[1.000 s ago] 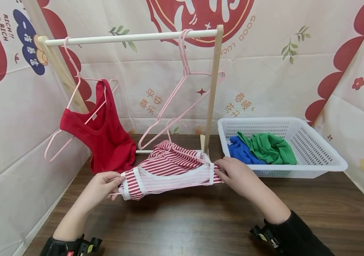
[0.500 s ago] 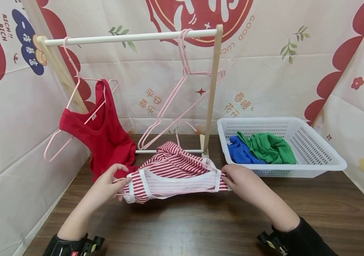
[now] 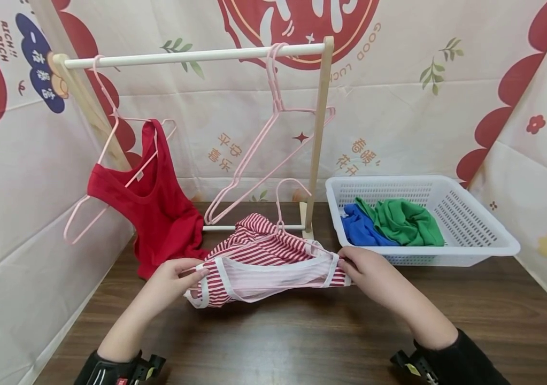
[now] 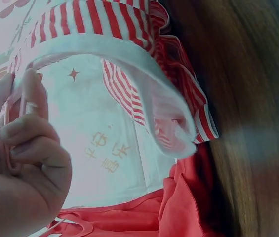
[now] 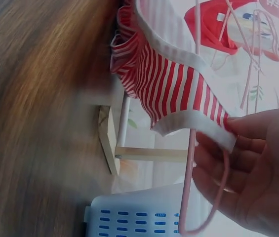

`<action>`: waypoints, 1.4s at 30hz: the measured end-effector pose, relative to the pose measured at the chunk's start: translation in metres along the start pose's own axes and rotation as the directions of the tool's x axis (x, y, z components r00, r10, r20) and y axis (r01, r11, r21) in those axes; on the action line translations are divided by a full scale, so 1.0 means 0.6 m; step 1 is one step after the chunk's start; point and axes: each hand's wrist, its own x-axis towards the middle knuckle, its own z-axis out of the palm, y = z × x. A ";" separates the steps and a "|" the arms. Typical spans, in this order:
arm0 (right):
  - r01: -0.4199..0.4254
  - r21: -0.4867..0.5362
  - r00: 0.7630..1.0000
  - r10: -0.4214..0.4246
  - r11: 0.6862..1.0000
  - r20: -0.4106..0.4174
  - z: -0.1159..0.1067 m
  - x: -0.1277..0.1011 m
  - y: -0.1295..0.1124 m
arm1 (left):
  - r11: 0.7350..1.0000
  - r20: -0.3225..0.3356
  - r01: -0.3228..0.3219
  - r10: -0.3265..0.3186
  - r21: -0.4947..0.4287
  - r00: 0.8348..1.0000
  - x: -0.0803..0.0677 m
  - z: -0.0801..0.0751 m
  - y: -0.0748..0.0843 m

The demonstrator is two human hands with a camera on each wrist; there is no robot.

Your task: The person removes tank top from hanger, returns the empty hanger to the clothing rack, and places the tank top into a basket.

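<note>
A: Where is the striped top [image 3: 263, 256] held?

B: It is held just above the counter [image 3: 302, 331], in front of the rack [image 3: 318, 133]. Its left strap is pinched by the left hand [image 3: 177, 275] and its right strap by the right hand [image 3: 369, 272], so both hands are clamped on the cloth, well apart.

A: Why is it stretched that way?

B: The neck opening seems to be kept wide so that the pink hanger [image 3: 285, 200] can be seated inside; its hook is seen rising from the fabric, and its wire is gripped with the strap in the right wrist view.

A: What else is seen?

B: A red top [image 3: 158, 208] is hung on the rack, empty hangers [image 3: 273, 123] are hooked beside it, and green and blue clothes [image 3: 393, 222] are left in the white basket [image 3: 485, 235].
</note>
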 end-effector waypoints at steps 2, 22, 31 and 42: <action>-0.001 0.049 1.000 0.001 0.999 0.000 -0.003 0.000 0.000 | 1.000 0.020 -0.017 0.017 0.011 1.000 0.000 0.000 0.000; 0.131 0.138 0.975 -0.103 0.982 -0.195 -0.011 0.005 -0.044 | 0.991 -0.003 -0.087 0.088 0.102 0.996 0.011 0.027 0.020; 0.136 0.176 0.965 -0.091 0.975 -0.245 -0.014 0.005 -0.065 | 0.987 -0.037 -0.098 0.103 0.125 0.994 0.010 0.038 0.042; 0.139 0.241 0.935 -0.047 0.960 -0.351 -0.032 -0.013 -0.090 | 0.991 -0.060 -0.121 0.124 0.061 0.990 0.009 0.043 0.058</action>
